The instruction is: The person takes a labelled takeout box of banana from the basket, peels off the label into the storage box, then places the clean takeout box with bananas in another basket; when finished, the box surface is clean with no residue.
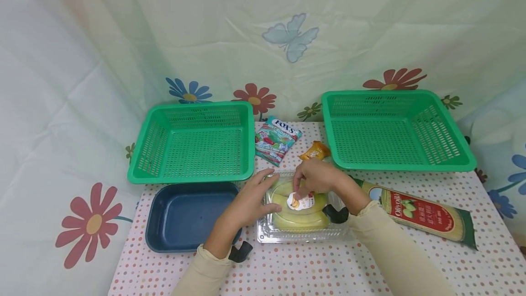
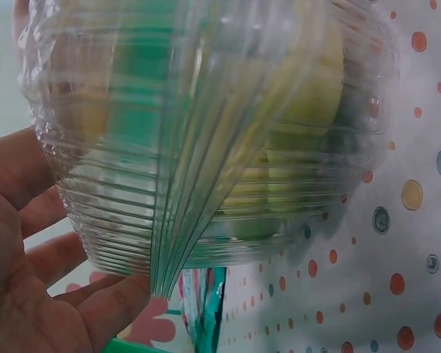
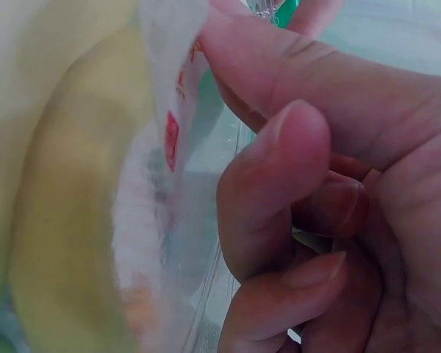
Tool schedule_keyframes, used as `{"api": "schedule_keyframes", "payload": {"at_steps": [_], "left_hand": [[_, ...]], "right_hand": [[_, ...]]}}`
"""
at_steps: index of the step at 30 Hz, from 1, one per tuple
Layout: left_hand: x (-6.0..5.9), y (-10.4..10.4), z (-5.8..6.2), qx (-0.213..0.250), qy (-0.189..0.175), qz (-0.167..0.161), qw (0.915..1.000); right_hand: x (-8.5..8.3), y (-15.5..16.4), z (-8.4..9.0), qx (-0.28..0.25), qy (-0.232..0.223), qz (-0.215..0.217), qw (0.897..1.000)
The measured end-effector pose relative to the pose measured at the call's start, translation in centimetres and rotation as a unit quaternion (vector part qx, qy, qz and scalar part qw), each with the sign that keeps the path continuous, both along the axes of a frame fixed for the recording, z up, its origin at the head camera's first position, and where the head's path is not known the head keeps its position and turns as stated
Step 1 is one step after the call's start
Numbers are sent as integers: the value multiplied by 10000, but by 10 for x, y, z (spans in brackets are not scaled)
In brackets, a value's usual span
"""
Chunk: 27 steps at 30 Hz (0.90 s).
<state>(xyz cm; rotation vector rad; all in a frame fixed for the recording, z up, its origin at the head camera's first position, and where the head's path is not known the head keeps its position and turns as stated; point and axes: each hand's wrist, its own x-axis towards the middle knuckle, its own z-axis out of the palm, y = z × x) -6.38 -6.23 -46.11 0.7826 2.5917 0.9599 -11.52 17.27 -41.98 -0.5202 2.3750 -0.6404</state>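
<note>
A clear plastic clamshell box [image 1: 268, 236] with yellow-green bananas [image 1: 283, 219] inside lies at the table's front middle. On its lid is a white label [image 1: 306, 203] with a banana picture and red print. My right hand [image 1: 318, 178] pinches the label's edge with thumb and forefinger; the right wrist view shows the label [image 3: 143, 198] standing up beside the thumb, other fingers curled. My left hand [image 1: 249, 200] rests against the box's left side, fingers spread. In the left wrist view its fingers [image 2: 110, 309] touch the ribbed rim of the box [image 2: 162, 250].
Two green baskets [image 1: 250, 140] [image 1: 334, 163] stand at the back. A dark blue tub [image 1: 149, 223] is left of the box. A Fox's candy bag [image 1: 277, 140] and an orange packet [image 1: 315, 150] lie behind it. A spaghetti pack [image 1: 427, 214] lies right, near my right forearm.
</note>
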Motion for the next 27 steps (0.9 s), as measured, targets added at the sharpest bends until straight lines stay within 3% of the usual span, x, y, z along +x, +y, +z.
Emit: {"api": "schedule_keyframes", "payload": {"at_steps": [12,27], "left_hand": [[0,1,2,-81,-34,38,10000],[1,1,2,-73,31,28,10000]], "right_hand": [[-6,6,-2,-197,-214,247,9993],[-10,9,-6,-656,-803,10,9946]]}}
